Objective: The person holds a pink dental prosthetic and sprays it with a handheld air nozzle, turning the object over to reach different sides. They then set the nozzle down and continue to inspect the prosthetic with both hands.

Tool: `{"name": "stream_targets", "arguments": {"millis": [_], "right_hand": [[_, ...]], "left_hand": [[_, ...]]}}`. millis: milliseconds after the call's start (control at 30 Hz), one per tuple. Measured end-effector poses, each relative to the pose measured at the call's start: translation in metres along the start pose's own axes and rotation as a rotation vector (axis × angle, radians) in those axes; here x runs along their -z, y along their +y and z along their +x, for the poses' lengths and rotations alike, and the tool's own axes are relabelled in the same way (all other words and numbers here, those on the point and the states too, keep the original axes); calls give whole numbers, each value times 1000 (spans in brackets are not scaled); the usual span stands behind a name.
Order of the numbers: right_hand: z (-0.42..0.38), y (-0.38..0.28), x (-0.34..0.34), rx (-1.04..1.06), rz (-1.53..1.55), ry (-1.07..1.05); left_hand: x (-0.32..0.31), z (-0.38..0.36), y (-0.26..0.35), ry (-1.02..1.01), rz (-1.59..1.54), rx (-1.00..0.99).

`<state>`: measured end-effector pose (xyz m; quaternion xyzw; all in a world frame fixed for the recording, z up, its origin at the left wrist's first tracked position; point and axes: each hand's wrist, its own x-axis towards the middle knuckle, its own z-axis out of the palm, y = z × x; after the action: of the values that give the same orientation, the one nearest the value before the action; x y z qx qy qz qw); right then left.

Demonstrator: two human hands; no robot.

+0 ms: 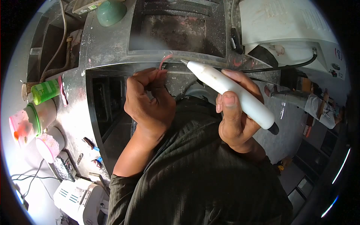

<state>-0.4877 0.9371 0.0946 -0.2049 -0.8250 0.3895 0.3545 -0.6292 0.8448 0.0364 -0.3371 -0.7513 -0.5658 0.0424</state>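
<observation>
My left hand (152, 99) pinches a thin, curved pink piece (165, 58) between thumb and fingertips, its free end pointing up and to the right. The part inside the grip is hidden. In my right hand (240, 112) is a thick white pen-shaped tool (219, 80) with a narrow metal tip and a black rear end. That tip points up and left toward the pink piece, a short gap apart from it. Both hands are raised in front of my body, near the front edge of the grey bench.
A recessed metal tray (172, 33) lies ahead in the speckled bench. A green bowl (111, 13) stands at upper left; a green bottle (45, 92) and stained tubs (48, 144) line the left. A white machine (292, 26) with a black hose (296, 66) stands at right.
</observation>
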Motion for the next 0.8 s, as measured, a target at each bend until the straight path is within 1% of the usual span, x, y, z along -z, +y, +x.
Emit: {"name": "stream_targets", "arguments": {"millis": [67, 167, 367, 467, 700, 767, 800], "right_hand": [[-1, 2, -3, -11, 100, 57], [-1, 1, -5, -41, 149, 69], [1, -3, -3, -6, -6, 1], [0, -1, -5, -22, 76, 35], [-2, -1, -9, -41, 137, 81], [0, -4, -4, 12, -9, -34], [0, -3, -6, 11, -8, -35]], "left_hand": [[1, 0, 0, -1, -3, 6], [1, 0, -1, 7, -7, -9], [2, 0, 0, 2, 24, -15], [2, 0, -1, 0, 1, -29], [5, -1, -2, -8, -16, -3], [4, -1, -2, -7, -13, -13], [4, -1, -2, -3, -16, -3]]}}
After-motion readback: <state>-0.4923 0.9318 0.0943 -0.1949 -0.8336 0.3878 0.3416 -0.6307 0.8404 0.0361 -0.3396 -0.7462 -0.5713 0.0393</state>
